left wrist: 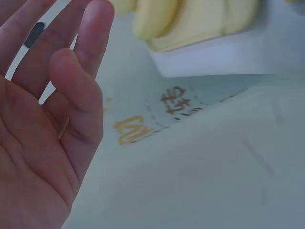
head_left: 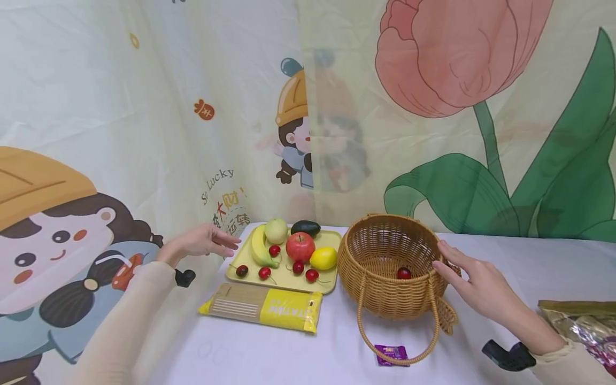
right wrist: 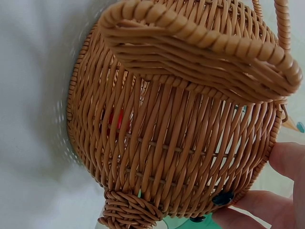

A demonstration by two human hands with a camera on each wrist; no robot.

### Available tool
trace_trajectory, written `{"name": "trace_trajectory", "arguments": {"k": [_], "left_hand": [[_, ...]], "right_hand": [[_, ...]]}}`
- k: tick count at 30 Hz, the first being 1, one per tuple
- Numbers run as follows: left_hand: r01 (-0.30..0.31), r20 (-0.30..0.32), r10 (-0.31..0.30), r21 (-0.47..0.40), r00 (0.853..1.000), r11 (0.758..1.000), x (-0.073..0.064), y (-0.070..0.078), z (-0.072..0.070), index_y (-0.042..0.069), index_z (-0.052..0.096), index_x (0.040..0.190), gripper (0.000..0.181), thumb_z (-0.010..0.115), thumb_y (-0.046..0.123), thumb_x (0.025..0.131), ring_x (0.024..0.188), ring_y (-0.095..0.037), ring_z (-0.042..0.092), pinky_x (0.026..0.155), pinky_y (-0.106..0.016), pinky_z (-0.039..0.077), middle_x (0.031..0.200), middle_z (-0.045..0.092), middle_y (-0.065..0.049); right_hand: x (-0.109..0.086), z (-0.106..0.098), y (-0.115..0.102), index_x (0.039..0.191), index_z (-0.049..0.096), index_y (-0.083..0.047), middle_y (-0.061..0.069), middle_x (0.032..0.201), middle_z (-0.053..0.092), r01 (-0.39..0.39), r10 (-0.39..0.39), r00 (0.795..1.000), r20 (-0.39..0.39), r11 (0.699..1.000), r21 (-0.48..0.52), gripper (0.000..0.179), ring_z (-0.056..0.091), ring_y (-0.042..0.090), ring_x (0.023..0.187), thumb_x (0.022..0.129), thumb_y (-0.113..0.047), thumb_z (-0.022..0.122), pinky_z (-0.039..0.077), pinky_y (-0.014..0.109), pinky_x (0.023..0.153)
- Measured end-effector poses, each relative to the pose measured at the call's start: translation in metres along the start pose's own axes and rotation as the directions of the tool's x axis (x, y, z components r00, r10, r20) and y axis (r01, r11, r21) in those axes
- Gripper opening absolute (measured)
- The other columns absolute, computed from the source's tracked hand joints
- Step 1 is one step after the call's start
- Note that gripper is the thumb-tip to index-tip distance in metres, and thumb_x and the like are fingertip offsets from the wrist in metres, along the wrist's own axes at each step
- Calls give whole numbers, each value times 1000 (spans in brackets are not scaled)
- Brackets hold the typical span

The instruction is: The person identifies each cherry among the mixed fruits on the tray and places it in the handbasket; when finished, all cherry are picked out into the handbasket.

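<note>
My left hand [head_left: 202, 243] hovers by the left edge of a yellow tray [head_left: 331, 284], fingers loosely extended and holding nothing; its palm [left wrist: 33, 157] fills the left of the left wrist view. My right hand [head_left: 481, 280] touches the right rim of a brown wicker basket [head_left: 385, 297] with nearly straight fingers. In the right wrist view, the thumb [right wrist: 288, 162] and fingertips lie along the rim of the basket [right wrist: 176, 143]. A dark red round fruit [head_left: 404, 273] sits inside it, glimpsed through the weave.
The tray carries a banana [head_left: 260, 246], a red apple [head_left: 300, 247], a lemon [head_left: 324, 259], a pale round fruit [head_left: 276, 231], an avocado [head_left: 305, 229] and several cherries. In front lie a yellow-brown packet [head_left: 262, 307] and, under the basket's handle, a purple sachet [head_left: 391, 353]. A shiny bag [head_left: 582, 326] lies right.
</note>
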State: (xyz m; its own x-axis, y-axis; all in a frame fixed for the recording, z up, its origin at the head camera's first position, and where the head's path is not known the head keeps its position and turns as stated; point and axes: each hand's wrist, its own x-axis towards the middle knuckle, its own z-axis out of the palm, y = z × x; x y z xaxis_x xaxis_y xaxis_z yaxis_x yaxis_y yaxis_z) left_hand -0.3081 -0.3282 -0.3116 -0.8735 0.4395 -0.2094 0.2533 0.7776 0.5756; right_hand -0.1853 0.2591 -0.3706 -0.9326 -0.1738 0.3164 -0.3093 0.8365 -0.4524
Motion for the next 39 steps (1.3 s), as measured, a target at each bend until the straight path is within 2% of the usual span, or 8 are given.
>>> {"name": "trace_trajectory", "arguments": {"k": [3,5,10,14,18,25,39], "left_hand": [[-8,-2,8,-2,1000,1000,0,-13,12,3,67,133,46,77,20,92,113,-35,72,85,-53,58,128,70,-20],[-35,-5,35,7,999,999,3,-21,19,-1,68,131,45,78,17,91,114,-38,72,87,-57,58,126,71,-22],[-119,-20,120,49,993,992,12,-33,35,-8,69,123,41,79,9,88,114,-44,70,95,-53,57,121,72,-26],[-139,-23,140,58,990,989,19,-36,43,-9,71,120,38,80,6,86,114,-45,70,98,-53,56,119,72,-27],[-96,-14,97,68,995,993,23,-37,49,-6,73,118,37,81,3,84,113,-40,71,101,-54,54,116,74,-23],[22,-29,-19,94,999,995,28,-37,56,4,76,116,37,83,4,81,115,-32,72,109,-56,47,111,78,-13],[84,-37,-80,105,996,991,32,-33,58,6,79,112,34,85,5,79,110,-28,73,104,-54,51,107,80,-10]], "right_hand": [[0,0,-1,153,41,1,28,155,44,4,-4,1000,-6,1000,-3,64,48,57,133,107,-40,53,43,73,99],[0,0,-1,153,41,2,28,155,44,5,-6,1000,-7,1000,-5,64,48,57,133,107,-40,53,44,72,99],[-1,0,-2,154,41,2,28,155,43,-8,8,1000,-4,1000,-10,64,48,57,133,107,-41,53,44,73,98],[-2,1,0,154,41,0,27,155,43,-14,14,1000,0,1000,-10,64,49,57,133,107,-41,53,44,73,97],[-2,1,0,155,40,0,27,155,44,-12,12,1000,4,1000,-8,64,49,57,132,107,-41,53,45,73,97],[-2,1,0,154,41,1,28,154,44,-8,8,1000,-4,1000,-5,64,49,57,133,106,-41,53,44,74,97],[-1,1,-1,154,41,0,27,155,44,-17,17,1000,-2,1000,-5,64,48,57,133,106,-41,53,43,74,98]]}}
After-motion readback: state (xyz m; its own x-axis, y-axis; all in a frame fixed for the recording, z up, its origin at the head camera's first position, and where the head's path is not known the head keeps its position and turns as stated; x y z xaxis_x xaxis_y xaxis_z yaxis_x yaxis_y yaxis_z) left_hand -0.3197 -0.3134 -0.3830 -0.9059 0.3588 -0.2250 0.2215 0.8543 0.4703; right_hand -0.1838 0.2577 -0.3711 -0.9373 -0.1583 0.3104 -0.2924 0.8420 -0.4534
